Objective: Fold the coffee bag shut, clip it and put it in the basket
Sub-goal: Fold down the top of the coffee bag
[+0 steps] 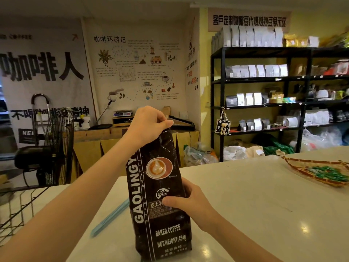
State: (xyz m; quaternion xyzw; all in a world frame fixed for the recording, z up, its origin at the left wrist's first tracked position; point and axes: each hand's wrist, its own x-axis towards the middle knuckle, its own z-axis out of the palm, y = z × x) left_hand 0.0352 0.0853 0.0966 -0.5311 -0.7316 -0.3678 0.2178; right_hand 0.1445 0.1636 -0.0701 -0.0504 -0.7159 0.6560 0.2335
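A tall black coffee bag (154,186) with white lettering stands upright on the white counter (255,195). My left hand (149,125) pinches the bag's top edge from above. My right hand (188,203) wraps around the bag's middle from the right side. A long light-blue clip (110,217) lies flat on the counter just left of the bag, untouched. A black wire basket (20,207) sits at the counter's left edge.
A patterned tray with green wrapped sweets (321,173) rests at the counter's far right. Beyond the counter stand a black fan (56,146), cardboard boxes and black shelves of coffee bags (264,87).
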